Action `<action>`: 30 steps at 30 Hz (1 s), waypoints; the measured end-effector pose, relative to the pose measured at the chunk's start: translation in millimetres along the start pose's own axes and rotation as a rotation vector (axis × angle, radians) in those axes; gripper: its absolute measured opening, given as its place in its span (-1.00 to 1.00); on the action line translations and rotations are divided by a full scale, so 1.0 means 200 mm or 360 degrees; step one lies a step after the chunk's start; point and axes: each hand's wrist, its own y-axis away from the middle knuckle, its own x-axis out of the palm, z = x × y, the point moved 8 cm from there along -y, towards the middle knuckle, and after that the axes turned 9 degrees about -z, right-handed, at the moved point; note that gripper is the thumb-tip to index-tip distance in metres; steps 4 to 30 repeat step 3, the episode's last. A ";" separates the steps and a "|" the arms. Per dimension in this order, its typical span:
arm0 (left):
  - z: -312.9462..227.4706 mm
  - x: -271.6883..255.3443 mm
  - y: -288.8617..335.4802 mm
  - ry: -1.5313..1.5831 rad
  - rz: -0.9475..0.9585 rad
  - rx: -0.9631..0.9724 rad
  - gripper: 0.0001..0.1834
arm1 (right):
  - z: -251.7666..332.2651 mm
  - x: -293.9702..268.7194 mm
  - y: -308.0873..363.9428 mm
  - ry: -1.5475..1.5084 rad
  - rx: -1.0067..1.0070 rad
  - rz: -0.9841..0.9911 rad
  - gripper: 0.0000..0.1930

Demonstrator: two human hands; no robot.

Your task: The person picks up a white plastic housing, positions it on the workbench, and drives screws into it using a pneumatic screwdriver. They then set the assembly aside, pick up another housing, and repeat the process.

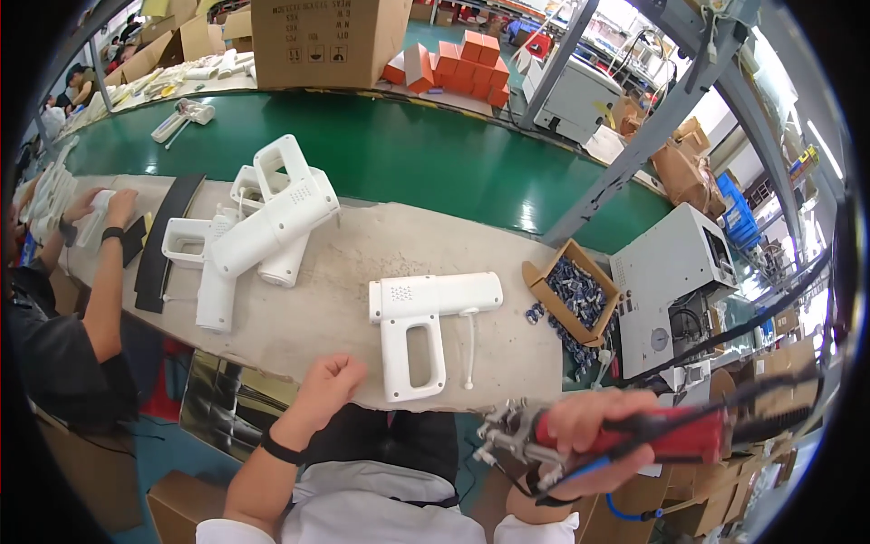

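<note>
My right hand is wrapped round a red power screwdriver with a metal front end and a cable and hoses running off it. It is held off the bench's front right edge. My left hand is curled closed at the front edge; whether anything is inside the fingers is hidden. Between the hands, farther in, a white gun-shaped plastic housing lies flat with its loop handle toward me. A thin white cord hangs from it. Several similar white housings lie piled to the left.
An open cardboard box of small blue parts stands at the bench's right, some spilled beside it. Past it are a grey-white machine and a slanting metal post. A green conveyor belt runs behind. A co-worker's hands work at the left.
</note>
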 end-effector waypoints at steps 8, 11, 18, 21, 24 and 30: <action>-0.01 0.01 0.01 -0.0523 -0.0025 0.0297 -0.78 | -0.02 -0.04 0.00 -0.0314 0.0103 0.0335 -0.47; -0.01 0.01 0.01 -0.0523 -0.0025 0.0297 -0.78 | -0.02 -0.04 0.00 -0.0314 0.0103 0.0335 -0.47; -0.01 0.01 0.01 -0.0523 -0.0025 0.0297 -0.78 | -0.02 -0.04 0.00 -0.0314 0.0103 0.0335 -0.47; -0.01 0.01 0.01 -0.0523 -0.0025 0.0297 -0.78 | -0.02 -0.04 0.00 -0.0314 0.0103 0.0335 -0.47; -0.01 0.01 0.01 -0.0523 -0.0025 0.0297 -0.78 | -0.02 -0.04 0.00 -0.0314 0.0103 0.0335 -0.47; -0.01 0.01 0.01 -0.0523 -0.0025 0.0297 -0.78 | -0.02 -0.04 0.00 -0.0314 0.0103 0.0335 -0.47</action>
